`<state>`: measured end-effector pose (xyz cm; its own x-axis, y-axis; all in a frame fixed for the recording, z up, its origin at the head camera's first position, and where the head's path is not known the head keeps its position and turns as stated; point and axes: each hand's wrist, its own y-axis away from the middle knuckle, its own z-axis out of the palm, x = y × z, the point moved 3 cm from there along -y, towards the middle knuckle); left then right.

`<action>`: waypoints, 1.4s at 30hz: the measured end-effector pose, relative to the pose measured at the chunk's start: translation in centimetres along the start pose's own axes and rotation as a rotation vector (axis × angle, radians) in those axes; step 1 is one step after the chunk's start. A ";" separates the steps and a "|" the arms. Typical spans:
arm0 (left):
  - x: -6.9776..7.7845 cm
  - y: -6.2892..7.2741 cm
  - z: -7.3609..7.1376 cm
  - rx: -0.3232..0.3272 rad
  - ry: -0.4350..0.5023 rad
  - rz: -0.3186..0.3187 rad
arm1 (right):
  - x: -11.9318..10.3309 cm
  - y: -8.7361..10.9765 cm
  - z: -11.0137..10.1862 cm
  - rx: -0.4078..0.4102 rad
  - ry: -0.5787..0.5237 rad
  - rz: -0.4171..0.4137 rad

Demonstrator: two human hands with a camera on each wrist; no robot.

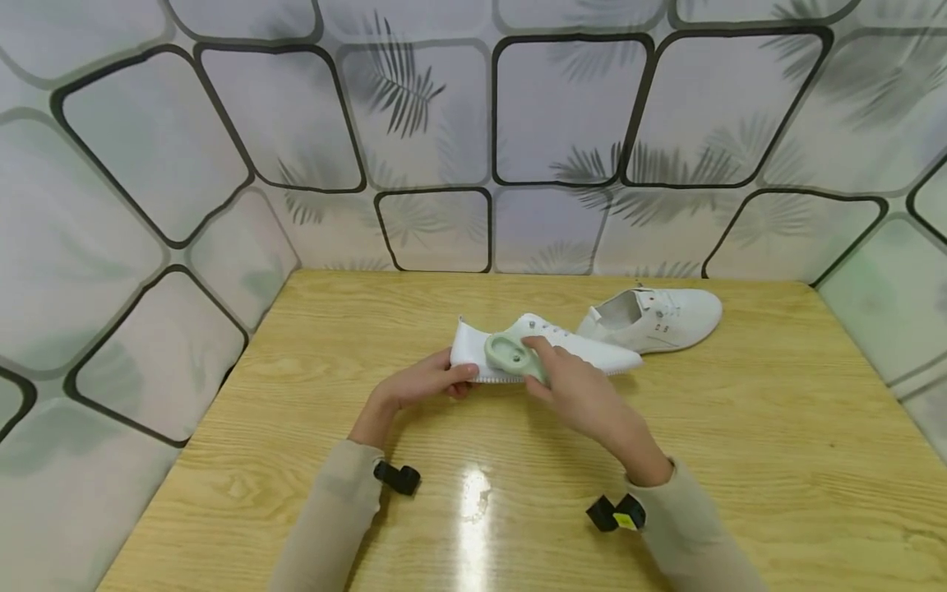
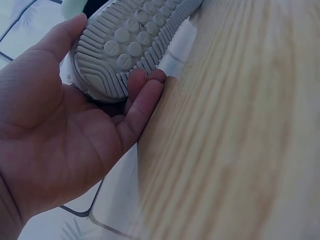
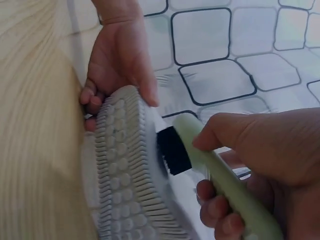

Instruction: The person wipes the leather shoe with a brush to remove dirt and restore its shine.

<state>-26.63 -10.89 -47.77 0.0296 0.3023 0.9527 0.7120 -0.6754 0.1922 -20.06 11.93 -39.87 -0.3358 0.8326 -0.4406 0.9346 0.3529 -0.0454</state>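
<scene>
A white lace-up shoe (image 1: 580, 349) is held tilted on its side over the wooden table, its studded sole (image 2: 131, 42) turned toward the person. My left hand (image 1: 425, 380) grips the heel end, with the thumb on the upper side and fingers under the sole edge (image 3: 117, 145). In my right hand (image 1: 580, 390) is a pale green brush (image 1: 510, 353), gripped by its handle (image 3: 225, 182). Its black bristles (image 3: 173, 151) are against the shoe's white side, just above the sole, in the right wrist view.
The other white shoe (image 1: 684, 322) stands behind and to the right, toe pointing right, overlapped by the held shoe in the head view. The wooden table (image 1: 311, 329) runs back to a patterned wall covering (image 1: 436, 230).
</scene>
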 end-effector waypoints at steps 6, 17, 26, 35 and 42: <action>0.0 -0.1 -0.2 -0.004 0.004 0.010 | 0.1 0.1 -0.8 0.059 0.046 0.033; 0.3 -0.1 -0.2 -0.025 0.022 0.042 | 0.3 0.1 -1.3 0.024 -0.005 0.002; -0.5 0.3 0.4 -0.008 0.010 0.001 | 0.5 0.5 -0.4 -0.053 0.003 -0.076; 0.1 0.1 0.2 -0.015 0.021 0.023 | 0.4 0.1 -0.5 0.033 0.124 -0.110; -0.1 0.0 0.1 -0.021 0.025 0.017 | 0.7 0.5 -1.1 0.044 0.173 -0.095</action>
<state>-26.57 -10.90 -47.86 0.0238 0.2744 0.9613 0.6968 -0.6941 0.1809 -19.99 13.15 -39.21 -0.4344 0.8585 -0.2724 0.9007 0.4176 -0.1202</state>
